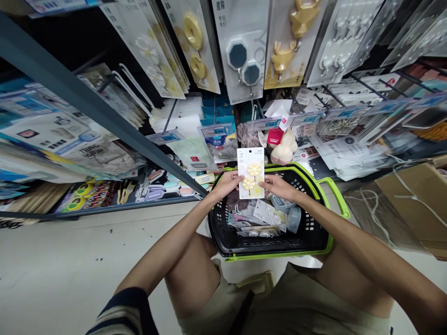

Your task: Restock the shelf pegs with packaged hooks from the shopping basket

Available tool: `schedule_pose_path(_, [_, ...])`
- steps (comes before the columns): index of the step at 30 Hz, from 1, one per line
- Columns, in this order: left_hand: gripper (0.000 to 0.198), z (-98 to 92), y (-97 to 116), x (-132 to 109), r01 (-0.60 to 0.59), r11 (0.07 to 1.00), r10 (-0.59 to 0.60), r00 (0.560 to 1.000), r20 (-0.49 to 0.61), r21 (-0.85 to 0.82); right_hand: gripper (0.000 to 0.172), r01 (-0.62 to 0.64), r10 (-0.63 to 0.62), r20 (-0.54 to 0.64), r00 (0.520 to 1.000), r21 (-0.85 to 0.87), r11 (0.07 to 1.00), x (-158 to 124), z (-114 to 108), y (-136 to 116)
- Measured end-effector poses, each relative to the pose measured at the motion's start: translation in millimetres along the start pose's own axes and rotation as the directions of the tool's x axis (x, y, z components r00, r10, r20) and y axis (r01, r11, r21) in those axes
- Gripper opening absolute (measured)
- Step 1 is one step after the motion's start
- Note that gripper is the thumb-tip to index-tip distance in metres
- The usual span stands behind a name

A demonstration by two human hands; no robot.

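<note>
Pale floor (87, 260), grey metal shelving (87, 101)

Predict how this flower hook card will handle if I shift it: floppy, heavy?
The flower hook card is probably stiff: it shows flat though held only near its lower side edges. It looks fairly light, just small yellow flowers on a card. Those flowers could catch, since they appear raised.

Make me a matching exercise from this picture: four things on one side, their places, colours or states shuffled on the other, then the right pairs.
Things
1. flower hook card
2. shopping basket
3. cardboard box
4. octagonal hooks

Places, colours, states
A. dark blue-grey, hanging near the top of the picture
B. brown, at the picture's right edge
C. held by the left hand and right hand
D. black and lime green

Right pairs: 1-C, 2-D, 3-B, 4-A
</note>
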State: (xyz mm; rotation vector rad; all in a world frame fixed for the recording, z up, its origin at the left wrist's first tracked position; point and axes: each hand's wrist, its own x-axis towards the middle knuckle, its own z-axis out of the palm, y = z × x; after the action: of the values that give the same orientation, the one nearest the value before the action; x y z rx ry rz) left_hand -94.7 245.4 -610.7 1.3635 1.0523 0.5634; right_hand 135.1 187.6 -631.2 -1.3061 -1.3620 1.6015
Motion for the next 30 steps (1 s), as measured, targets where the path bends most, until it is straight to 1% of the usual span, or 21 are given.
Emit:
schedule_pose_path(3, [0.035,-1.1,-2.2,4.0,-0.043,0.998,0.042,0.999,-0.021,-0.034,0.045,0.066,-0.066,-0.008,0.998,0.001,0.998,-0.1,-1.8,-2.6])
schedule_pose_path(6, [0.038,1.2,-4.1,2.8,-0.078,0.995,0.075,0.995,-0.066,-0.054,0.046,0.117,-0.117,-0.028,0.993,-0.012,0.993,-2.6,-2.8,-5.5])
schedule_pose_path(7, [0.038,2.2,-4.2,1.3,-0.106,0.992,0.100,0.991,-0.087,-0.064,0.046,0.127,-0.128,-0.042,0.991,-0.024,0.992,-3.6,-2.9,-6.5])
schedule_pose_path(9, [0.037,3.0,-3.1,-1.5,-0.189,0.980,0.183,0.979,-0.095,-0.059,0.045,0.136,-0.140,-0.069,0.988,-0.050,0.989,-4.2,-2.9,-8.6])
schedule_pose_path(12, [0.031,0.4,4.0,-5.9,-0.308,0.951,0.308,0.939,-0.151,0.023,0.041,0.189,-0.194,-0.085,0.977,-0.062,0.980,-3.3,-0.3,-14.7])
schedule_pose_path(15, [0.030,1.9,19.3,-18.2,-0.404,0.912,0.407,0.877,-0.254,0.066,0.034,0.256,-0.274,-0.146,0.951,-0.131,0.958,-11.5,10.3,-30.9])
schedule_pose_path(17, [0.033,6.8,34.0,-29.5,-0.458,0.889,0.439,0.830,-0.345,0.028,0.034,0.317,-0.348,-0.197,0.916,-0.175,0.932,-20.8,20.9,-49.1])
schedule_pose_path(19, [0.037,10.2,53.3,-37.8,-0.519,0.852,0.441,0.780,-0.444,-0.065,0.035,0.378,-0.420,-0.221,0.880,-0.210,0.902,-25.6,31.7,-73.8])
schedule_pose_path(21, [0.039,6.4,77.3,-40.0,-0.590,0.798,0.442,0.713,-0.544,-0.125,0.038,0.438,-0.483,-0.216,0.849,-0.225,0.871,-20.6,41.1,-104.5])
schedule_pose_path(23, [0.042,-7.0,102.2,-36.6,-0.637,0.762,0.443,0.643,-0.625,-0.114,0.044,0.492,-0.528,-0.200,0.825,-0.206,0.846,-5.1,49.1,-137.9])
schedule_pose_path(24, [0.044,-16.4,112.9,-33.9,-0.643,0.759,0.437,0.616,-0.656,-0.098,0.046,0.512,-0.543,-0.189,0.818,-0.191,0.838,5.6,52.8,-153.8])
schedule_pose_path(26, [0.048,-36.6,126.6,-28.8,-0.633,0.771,0.409,0.581,-0.704,-0.075,0.048,0.546,-0.576,-0.177,0.798,-0.192,0.816,28.9,60.4,-180.9])
schedule_pose_path(28, [0.051,-53.1,128.0,-26.7,-0.619,0.783,0.390,0.553,-0.736,-0.050,0.048,0.562,-0.595,-0.162,0.788,-0.208,0.801,50.3,68.5,-199.3])
schedule_pose_path(30, [0.054,-62.9,120.6,-28.3,-0.609,0.793,0.397,0.524,-0.753,-0.005,0.047,0.567,-0.603,-0.138,0.786,-0.228,0.791,66.8,77.1,-210.1])
